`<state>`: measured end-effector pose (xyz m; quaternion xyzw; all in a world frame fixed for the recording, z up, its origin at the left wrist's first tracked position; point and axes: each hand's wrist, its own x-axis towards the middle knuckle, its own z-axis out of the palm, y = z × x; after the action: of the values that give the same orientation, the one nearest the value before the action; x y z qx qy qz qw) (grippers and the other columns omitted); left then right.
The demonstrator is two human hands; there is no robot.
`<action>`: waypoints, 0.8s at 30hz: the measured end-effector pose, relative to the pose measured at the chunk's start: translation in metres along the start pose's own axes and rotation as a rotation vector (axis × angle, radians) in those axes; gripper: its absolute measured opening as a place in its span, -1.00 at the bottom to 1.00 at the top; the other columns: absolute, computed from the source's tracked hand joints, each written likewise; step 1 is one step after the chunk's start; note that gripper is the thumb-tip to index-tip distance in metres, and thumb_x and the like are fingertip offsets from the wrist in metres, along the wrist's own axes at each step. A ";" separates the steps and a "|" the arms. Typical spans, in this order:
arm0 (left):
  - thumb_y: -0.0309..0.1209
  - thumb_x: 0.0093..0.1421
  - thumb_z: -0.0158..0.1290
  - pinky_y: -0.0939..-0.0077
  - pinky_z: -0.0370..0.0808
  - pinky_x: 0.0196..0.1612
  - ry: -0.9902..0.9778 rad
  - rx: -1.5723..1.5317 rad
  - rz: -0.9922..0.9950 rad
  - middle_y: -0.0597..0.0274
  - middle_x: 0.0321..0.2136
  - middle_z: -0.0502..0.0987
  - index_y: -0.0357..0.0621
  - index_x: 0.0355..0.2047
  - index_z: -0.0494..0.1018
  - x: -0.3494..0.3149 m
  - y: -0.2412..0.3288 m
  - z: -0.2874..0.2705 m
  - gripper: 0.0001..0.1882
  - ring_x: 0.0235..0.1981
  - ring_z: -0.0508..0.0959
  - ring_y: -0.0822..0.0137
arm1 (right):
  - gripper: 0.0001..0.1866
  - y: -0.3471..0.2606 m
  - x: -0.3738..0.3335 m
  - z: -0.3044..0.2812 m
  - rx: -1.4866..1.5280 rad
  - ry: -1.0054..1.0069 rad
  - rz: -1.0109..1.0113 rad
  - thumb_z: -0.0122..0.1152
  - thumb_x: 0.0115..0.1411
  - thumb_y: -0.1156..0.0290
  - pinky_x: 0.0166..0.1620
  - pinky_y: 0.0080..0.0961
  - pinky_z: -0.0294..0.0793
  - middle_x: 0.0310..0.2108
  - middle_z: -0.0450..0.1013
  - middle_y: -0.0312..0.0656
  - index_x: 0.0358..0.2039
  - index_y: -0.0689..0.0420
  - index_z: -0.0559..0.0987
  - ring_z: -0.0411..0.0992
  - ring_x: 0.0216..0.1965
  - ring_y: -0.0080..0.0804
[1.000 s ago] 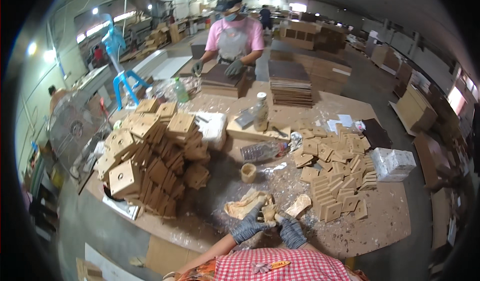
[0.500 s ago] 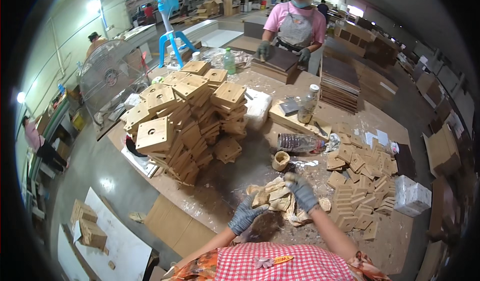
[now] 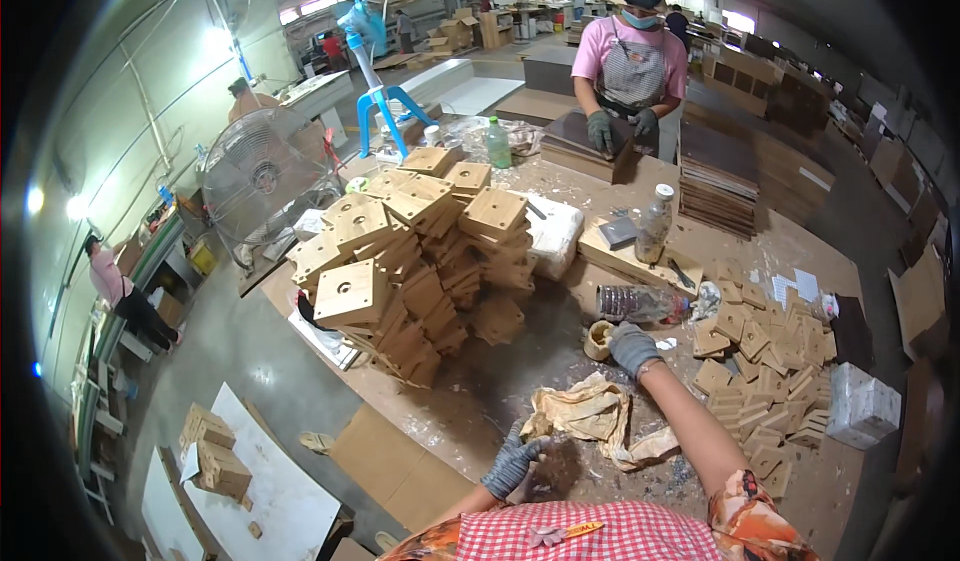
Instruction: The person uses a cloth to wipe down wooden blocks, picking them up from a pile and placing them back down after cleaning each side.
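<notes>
My left hand (image 3: 512, 464), in a grey glove, is low beside the crumpled cream cloth (image 3: 585, 408), its fingers curled; whatever they hold is hidden. Farther out, my right hand (image 3: 632, 349), also gloved, is closed at the right side of a small round tan pot (image 3: 598, 341). Its fingertips are partly hidden, so I cannot tell whether it grips the rim or something small. Dark stains mark the worktable (image 3: 470, 391) around the cloth.
Stacked square wooden blocks (image 3: 350, 294) with holes rise at the left. Smaller wooden pieces (image 3: 765, 351) lie heaped at the right. Behind the pot are a plastic bottle on its side (image 3: 640, 304) and a standing jar (image 3: 655, 226). Across the table a co-worker (image 3: 628, 71) handles dark panels (image 3: 580, 143).
My right hand has moved from above the cloth out to the pot. My left hand has drawn down toward me, and the small wooden piece at its fingers no longer shows. The view has shifted.
</notes>
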<state>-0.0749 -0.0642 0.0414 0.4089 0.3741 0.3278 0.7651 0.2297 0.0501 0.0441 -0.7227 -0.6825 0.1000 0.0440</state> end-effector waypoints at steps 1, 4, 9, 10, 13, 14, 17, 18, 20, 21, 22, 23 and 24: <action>-0.41 0.15 0.11 0.69 0.46 -0.34 0.001 -0.004 -0.013 0.22 -0.14 0.45 -0.21 0.18 0.02 -0.001 0.000 0.003 -0.33 -0.30 0.46 0.50 | -0.68 0.000 0.002 0.001 -0.079 0.028 -0.014 -0.03 0.12 0.21 -0.12 -0.27 0.42 -0.31 0.49 0.10 -0.33 0.15 0.60 0.46 -0.23 -0.06; -0.40 0.13 0.12 0.67 0.47 -0.37 0.000 -0.013 -0.019 0.24 -0.20 0.45 -0.19 0.13 0.10 0.000 0.000 0.002 -0.39 -0.37 0.48 0.49 | -0.67 -0.009 0.009 0.004 -0.055 0.059 0.002 -0.02 0.11 0.20 -0.15 -0.27 0.44 -0.33 0.51 0.06 -0.37 0.15 0.61 0.48 -0.25 -0.09; -0.08 0.13 0.04 0.49 0.53 -0.31 -0.037 -0.091 0.000 0.20 -0.18 0.44 -0.16 0.10 0.18 0.001 0.003 0.003 -0.38 -0.33 0.52 0.36 | -0.68 -0.016 0.017 -0.011 -0.021 0.003 0.067 -0.02 0.12 0.19 -0.17 -0.28 0.46 -0.34 0.52 0.03 -0.35 0.13 0.62 0.51 -0.26 -0.13; 0.01 0.13 0.01 0.44 0.54 -0.28 -0.054 -0.139 -0.009 0.19 -0.17 0.43 -0.15 0.10 0.18 0.000 0.003 0.002 -0.34 -0.32 0.52 0.33 | -0.66 -0.013 0.018 -0.007 -0.028 -0.009 0.095 -0.01 0.12 0.18 -0.16 -0.26 0.45 -0.31 0.51 0.04 -0.33 0.16 0.60 0.50 -0.25 -0.11; 0.02 0.19 -0.07 0.44 0.54 -0.31 -0.065 -0.139 -0.042 0.16 -0.18 0.41 -0.17 0.11 0.16 -0.004 0.002 0.002 -0.36 -0.22 0.47 0.31 | -0.65 -0.009 0.016 0.001 -0.043 0.008 0.116 0.00 0.12 0.17 -0.15 -0.25 0.45 -0.29 0.51 0.03 -0.33 0.17 0.60 0.49 -0.24 -0.10; 0.02 0.19 -0.07 0.44 0.54 -0.31 -0.062 -0.139 -0.041 0.16 -0.18 0.41 -0.17 0.11 0.16 -0.005 0.002 0.000 -0.36 -0.22 0.47 0.31 | -0.66 -0.014 0.011 -0.004 -0.049 0.034 0.109 0.00 0.11 0.18 -0.14 -0.27 0.46 -0.31 0.52 0.02 -0.34 0.16 0.61 0.50 -0.24 -0.10; -0.08 0.20 -0.02 0.47 0.48 -0.13 -0.079 0.040 -0.184 0.14 -0.02 0.35 -0.20 0.18 0.10 -0.006 0.000 -0.005 -0.34 -0.06 0.40 0.31 | -0.65 -0.023 -0.002 -0.043 0.010 -0.002 0.130 0.00 0.10 0.17 -0.14 -0.26 0.46 -0.29 0.51 0.02 -0.29 0.15 0.59 0.49 -0.24 -0.06; -0.17 0.22 -0.04 0.47 0.50 -0.15 -0.068 0.099 -0.099 0.14 -0.02 0.37 -0.13 0.23 0.01 -0.004 -0.007 -0.005 -0.35 -0.13 0.46 0.31 | -0.65 -0.014 0.000 -0.033 0.067 0.035 0.208 0.00 0.09 0.17 -0.12 -0.25 0.44 -0.25 0.50 0.01 -0.23 0.10 0.57 0.47 -0.21 -0.06; -0.26 0.25 -0.05 0.46 0.52 -0.18 -0.066 0.161 -0.013 0.14 -0.02 0.40 -0.06 0.28 -0.07 -0.001 -0.016 -0.007 -0.33 -0.20 0.52 0.31 | -0.67 -0.005 -0.004 -0.025 0.110 0.096 0.225 0.01 0.10 0.15 -0.12 -0.25 0.43 -0.25 0.50 -0.01 -0.25 0.08 0.58 0.46 -0.19 -0.07; -0.30 0.25 -0.05 0.48 0.52 -0.18 -0.089 0.152 0.005 0.13 0.00 0.39 -0.03 0.30 -0.13 0.000 -0.020 -0.009 -0.31 -0.19 0.52 0.32 | -0.68 -0.001 -0.006 -0.021 0.152 0.154 0.239 0.03 0.11 0.13 -0.12 -0.25 0.42 -0.25 0.50 -0.03 -0.27 0.05 0.58 0.46 -0.18 -0.07; -0.33 0.25 -0.05 0.50 0.52 -0.18 -0.106 0.141 0.024 0.12 0.02 0.39 0.00 0.31 -0.18 0.001 -0.021 -0.010 -0.28 -0.17 0.52 0.32 | -0.68 -0.003 -0.009 -0.023 0.181 0.112 0.272 0.05 0.11 0.12 -0.11 -0.27 0.41 -0.24 0.50 -0.06 -0.23 0.02 0.57 0.45 -0.17 -0.09; -0.33 0.25 -0.05 0.50 0.52 -0.18 -0.104 0.140 0.024 0.12 0.02 0.39 0.00 0.31 -0.18 0.001 -0.022 -0.010 -0.28 -0.17 0.52 0.32 | -0.68 -0.005 -0.014 -0.025 0.180 0.111 0.270 0.05 0.11 0.12 -0.11 -0.27 0.41 -0.24 0.50 -0.06 -0.23 0.02 0.57 0.45 -0.17 -0.09; -0.33 0.24 -0.04 0.49 0.52 -0.19 -0.081 0.105 0.060 0.11 0.00 0.40 0.03 0.31 -0.19 0.001 -0.023 -0.011 -0.27 -0.20 0.52 0.33 | -0.68 -0.007 -0.020 -0.027 0.229 0.125 0.172 0.02 0.12 0.14 -0.11 -0.23 0.40 -0.25 0.49 -0.03 -0.23 0.03 0.57 0.45 -0.18 -0.07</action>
<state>-0.0785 -0.0695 0.0169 0.4726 0.3471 0.3135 0.7469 0.2275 0.0325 0.0734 -0.7734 -0.5983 0.1355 0.1599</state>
